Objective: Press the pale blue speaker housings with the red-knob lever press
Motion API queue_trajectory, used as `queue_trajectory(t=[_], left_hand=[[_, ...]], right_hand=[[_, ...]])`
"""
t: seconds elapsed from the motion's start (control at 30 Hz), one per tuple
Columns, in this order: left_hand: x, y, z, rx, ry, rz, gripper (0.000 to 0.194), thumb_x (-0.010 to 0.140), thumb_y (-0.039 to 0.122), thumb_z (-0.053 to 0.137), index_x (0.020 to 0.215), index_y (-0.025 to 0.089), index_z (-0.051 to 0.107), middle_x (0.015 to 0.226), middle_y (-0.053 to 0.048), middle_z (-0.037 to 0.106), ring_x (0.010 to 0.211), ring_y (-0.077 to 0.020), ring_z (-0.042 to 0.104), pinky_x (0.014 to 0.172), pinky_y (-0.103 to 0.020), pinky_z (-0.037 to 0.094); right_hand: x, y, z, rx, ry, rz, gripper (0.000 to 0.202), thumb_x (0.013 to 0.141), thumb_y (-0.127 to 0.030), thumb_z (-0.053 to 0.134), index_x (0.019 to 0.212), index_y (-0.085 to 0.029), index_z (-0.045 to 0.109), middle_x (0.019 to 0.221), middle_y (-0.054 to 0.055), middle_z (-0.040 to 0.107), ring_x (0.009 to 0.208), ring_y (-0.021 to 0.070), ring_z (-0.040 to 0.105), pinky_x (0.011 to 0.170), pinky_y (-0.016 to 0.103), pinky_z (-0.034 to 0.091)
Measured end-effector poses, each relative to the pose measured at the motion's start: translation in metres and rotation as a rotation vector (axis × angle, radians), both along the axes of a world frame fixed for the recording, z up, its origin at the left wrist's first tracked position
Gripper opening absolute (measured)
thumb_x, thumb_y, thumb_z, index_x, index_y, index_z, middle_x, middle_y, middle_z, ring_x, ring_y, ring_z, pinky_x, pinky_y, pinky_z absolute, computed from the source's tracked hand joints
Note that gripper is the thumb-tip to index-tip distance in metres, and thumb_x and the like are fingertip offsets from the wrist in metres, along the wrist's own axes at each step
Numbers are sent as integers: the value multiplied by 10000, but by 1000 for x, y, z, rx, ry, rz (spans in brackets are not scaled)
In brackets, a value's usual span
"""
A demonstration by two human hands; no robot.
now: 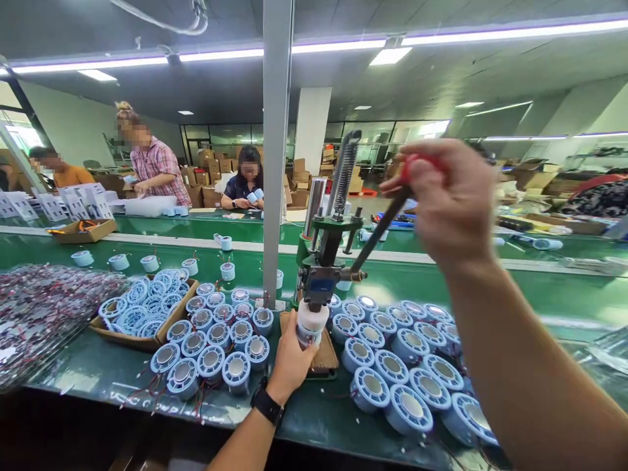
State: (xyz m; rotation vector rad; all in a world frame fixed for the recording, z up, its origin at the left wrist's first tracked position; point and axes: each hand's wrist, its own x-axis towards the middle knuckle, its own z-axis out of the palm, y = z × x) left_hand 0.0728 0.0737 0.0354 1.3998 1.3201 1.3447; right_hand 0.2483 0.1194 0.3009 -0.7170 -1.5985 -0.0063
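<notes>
An arbor press with a green collar and a coil spring stands in the middle of the bench. My right hand, raised on the right, is wrapped round the red knob of its lever. My left hand, with a black watch at the wrist, grips a light-blue round housing on the press base. The white press head sits right over that housing and hides most of it. Similar blue housings with metal discs and thin wires stand in groups left and right of the press.
A cardboard box of blue rings stands on the left, beside a pile of small wired parts. A grey post rises behind the press. Housings line the green conveyor. Several people work across it.
</notes>
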Motion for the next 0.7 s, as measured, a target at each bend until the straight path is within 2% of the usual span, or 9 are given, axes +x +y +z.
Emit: queue_trajectory(t=[0.07,0.13,0.27,0.33,0.4,0.47,0.53,0.63,0.7], left_hand=[[-8,-20,9,-1,36,-14,835,685,127,736,1463,188,437,1450,-141,559,1365,-327,501,1178,-471,354],[-29,-44,21,20,125,-12,827,721,156,712,1490,193,411,1514,-132,488,1413,-319,446,1197,-481,337],[-116,-60,62,80,531,162,544,883,271,598,1420,251,515,1486,-62,534,1399,-249,471,1196,-445,361],[-177,-46,86,38,644,301,352,927,240,542,1266,241,637,1372,-63,636,1322,-239,548,1168,-443,390],[-234,-24,102,-31,728,422,257,965,235,520,1171,216,673,1272,-89,682,1245,-248,598,1121,-478,426],[-276,-5,106,-95,830,491,237,967,316,589,1147,177,655,1220,-91,677,1146,-241,636,1040,-495,487],[-298,5,99,-135,923,513,284,949,368,632,1144,162,638,1191,-80,664,1074,-226,650,960,-468,536],[-303,5,86,-131,1022,501,293,945,376,635,1116,138,639,1156,-62,661,1031,-220,653,915,-429,551],[-295,3,86,-98,1051,480,236,947,361,626,959,128,664,981,-30,688,938,-200,670,887,-412,548]], right_hand=[[-18,17,8,-57,94,54,380,916,-316,489,1237,-136,584,1159,117,645,874,179,695,834,433,587],[-35,11,-27,-59,237,68,438,904,-334,508,1316,-187,531,1302,128,598,1044,224,677,967,494,545],[-63,-25,-168,-173,412,-16,576,875,-430,585,1416,-391,393,1401,98,525,1292,283,547,1095,543,452],[-73,-34,-231,-381,334,-31,786,804,-494,638,1494,-329,297,1468,137,462,1339,340,503,1091,586,436],[-80,-34,-268,-610,254,1,972,736,-554,655,1543,-231,220,1451,182,490,1286,378,551,1056,594,458],[-84,-28,-281,-771,236,41,1039,703,-592,646,1552,-189,204,1338,181,602,1190,376,626,1012,568,495],[-87,-21,-279,-810,280,44,1019,696,-604,641,1546,-230,221,1217,141,683,1123,371,668,975,552,520],[-90,-24,-271,-732,324,27,957,692,-604,634,1521,-439,185,1202,34,702,1126,348,675,968,541,532],[-90,-38,-273,-692,310,6,922,717,-579,607,1518,-487,159,1258,-5,677,1163,317,662,994,514,536]])
